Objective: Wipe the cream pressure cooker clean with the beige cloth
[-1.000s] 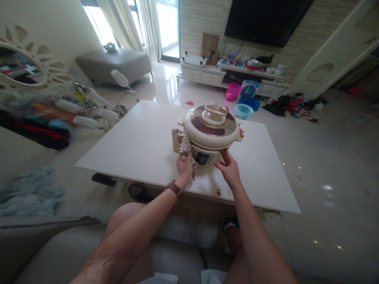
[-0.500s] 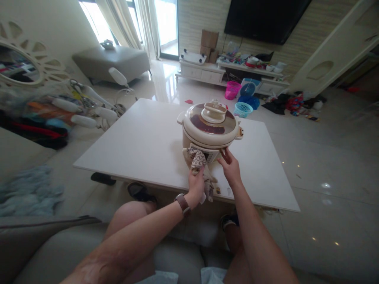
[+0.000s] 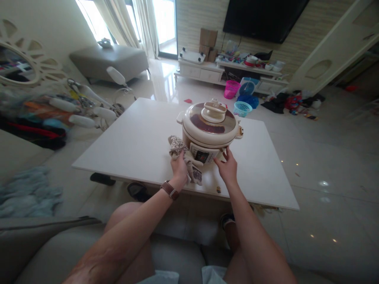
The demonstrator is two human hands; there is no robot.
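Note:
A cream electric pressure cooker [image 3: 192, 132] with a brown-tinted lid and a top handle stands upright on the white table [image 3: 133, 142]. My left hand [image 3: 179, 169] is closed around a crumpled, patterned cloth [image 3: 177, 146] at the cooker's lower left front. Part of the cloth hangs to the right, below the control panel [image 3: 204, 154]. My right hand [image 3: 227, 167] grips the cooker's lower right front edge, with thumb and fingers apart; some fingertips are hidden behind its body. A tiny brown and yellow item [image 3: 218, 189] lies at the table's near edge.
Beyond the table, a pink basket [image 3: 231, 90] and a light blue basket [image 3: 242, 109] stand on the floor before a cluttered TV cabinet [image 3: 201, 73]. A white lamp-like fixture [image 3: 103, 113] and bagged items are at left. A grey sofa [image 3: 177, 252] is beneath me.
My left hand has moved the cloth leftward from the control panel to the cooker's lower left side, uncovering the panel. My right hand stays at the cooker's lower right.

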